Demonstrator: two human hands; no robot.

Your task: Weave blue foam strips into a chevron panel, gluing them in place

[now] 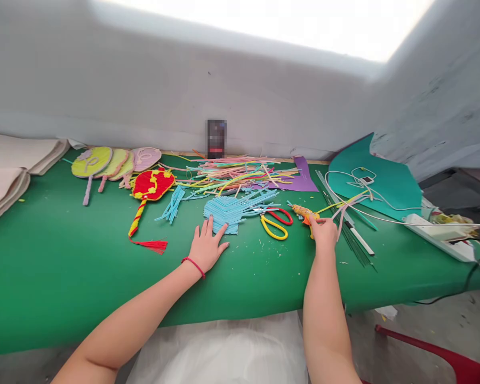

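My left hand [208, 246] lies with its fingers spread on the table, its fingertips on the lower edge of a light-blue piece made of pipe cleaners [224, 210] set side by side in slanting rows. Loose blue ends stick out to its right. With the fingers closed, my right hand [325, 232] grips a yellow and orange glue gun [304, 212], its nozzle pointing left. Between the hands lie scissors [275, 224] with one red and one yellow handle loop; the blue strands partly cover their blades. A small bundle of cut blue pipe cleaners [173, 205] rests left of the blue piece.
Behind is a heap of coloured pipe cleaners [232, 173] beside purple sheet [304, 178]. A red and yellow fan [152, 185] and several pale fans [92, 162] lie left. Thin wires [354, 242], a teal sheet [388, 184], a white cable and a power strip [440, 234] are right.
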